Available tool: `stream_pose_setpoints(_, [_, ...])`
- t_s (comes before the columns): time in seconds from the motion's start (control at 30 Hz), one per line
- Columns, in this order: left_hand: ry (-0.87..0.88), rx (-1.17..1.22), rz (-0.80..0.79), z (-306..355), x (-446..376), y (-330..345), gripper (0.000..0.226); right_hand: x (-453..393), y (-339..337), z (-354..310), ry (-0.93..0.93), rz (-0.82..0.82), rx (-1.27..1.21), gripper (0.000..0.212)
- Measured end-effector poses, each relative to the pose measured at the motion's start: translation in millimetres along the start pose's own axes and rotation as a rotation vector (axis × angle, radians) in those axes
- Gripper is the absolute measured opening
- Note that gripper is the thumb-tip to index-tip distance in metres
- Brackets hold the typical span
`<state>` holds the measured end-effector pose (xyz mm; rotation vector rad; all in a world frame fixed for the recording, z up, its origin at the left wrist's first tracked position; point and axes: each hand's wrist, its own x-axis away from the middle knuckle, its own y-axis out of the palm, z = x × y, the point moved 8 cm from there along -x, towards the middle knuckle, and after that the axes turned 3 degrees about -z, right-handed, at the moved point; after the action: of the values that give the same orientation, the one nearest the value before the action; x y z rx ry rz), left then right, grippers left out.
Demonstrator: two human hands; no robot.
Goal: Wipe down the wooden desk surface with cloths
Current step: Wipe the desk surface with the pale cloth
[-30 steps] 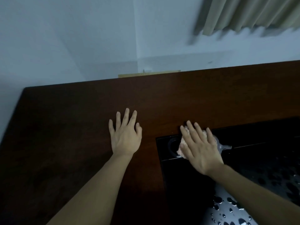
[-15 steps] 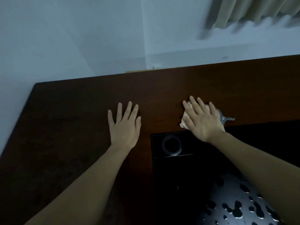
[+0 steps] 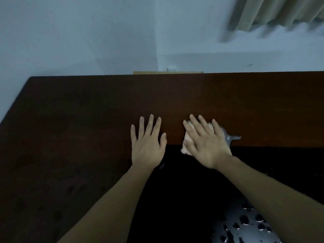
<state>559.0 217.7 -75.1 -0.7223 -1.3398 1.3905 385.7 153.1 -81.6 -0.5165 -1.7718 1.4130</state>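
The dark wooden desk (image 3: 78, 128) fills the lower part of the head view. My right hand (image 3: 205, 142) lies flat with straight fingers, pressing a pale pink cloth (image 3: 186, 139) onto the wood at the far edge of a black panel. A grey corner of the cloth (image 3: 233, 137) sticks out to the right of the hand. My left hand (image 3: 148, 142) rests flat on the desk just to the left, fingers spread, holding nothing. Most of the cloth is hidden under my palm.
A black glossy panel (image 3: 192, 199) lies on the desk in front of me, with a spotted shiny patch (image 3: 245, 225) near the bottom right. A pale wall (image 3: 87, 32) stands behind the desk, with a curtain (image 3: 280, 11) at the top right.
My right hand has slid the cloth away from me, off the black panel onto the wood along its far edge. The view shifted, and my left hand now sits closer to the panel's corner.
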Motion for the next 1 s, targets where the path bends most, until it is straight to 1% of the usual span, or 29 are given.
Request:
stream_pose_setpoints(0.1, [-0.005,0.008,-0.003,0.0,-1.7,1.8,0.059,-36.4,-11.7,19.7,0.048,0.001,-0.020,0.066])
stream_pose_setpoints(0.2, [-0.012,0.038,-0.006,-0.2,-2.1,2.1,0.059,-36.4,-14.4,15.5,0.058,0.008,-0.009,0.065])
stream_pose_setpoints(0.27, [-0.011,0.052,-0.004,0.6,-1.8,0.6,0.058,-10.1,-6.7,1.5,0.000,-0.008,0.008,0.066])
stream_pose_setpoints(0.4, [-0.022,0.036,0.006,0.8,-0.9,-0.4,0.058,47.4,15.2,-19.1,-0.227,-0.074,-0.008,0.066])
stream_pose_setpoints(0.47, [-0.026,0.021,0.007,0.0,-1.3,-1.1,0.059,48.8,15.9,-15.4,-0.256,-0.086,-0.022,0.065])
stream_pose_setpoints(0.53, [-0.031,0.022,-0.023,-2.1,-3.7,0.4,0.058,31.5,9.7,-8.1,-0.219,-0.076,-0.018,0.065])
stream_pose_setpoints(0.67, [-0.032,0.042,-0.028,-4.1,-4.0,2.6,0.057,-27.8,-13.2,20.8,-0.032,-0.001,-0.025,0.065])
stream_pose_setpoints(0.77, [-0.025,0.031,-0.030,-4.2,-3.4,2.8,0.058,-54.5,-20.9,29.7,0.039,0.028,-0.030,0.065])
stream_pose_setpoints(0.87, [-0.007,0.036,-0.035,-2.3,-2.9,0.7,0.057,-34.3,-14.0,20.4,0.068,0.033,-0.025,0.066])
stream_pose_setpoints(1.0, [0.004,0.030,0.008,-0.9,-0.9,-0.1,0.058,41.7,13.9,-10.0,-0.066,-0.026,-0.017,0.065])
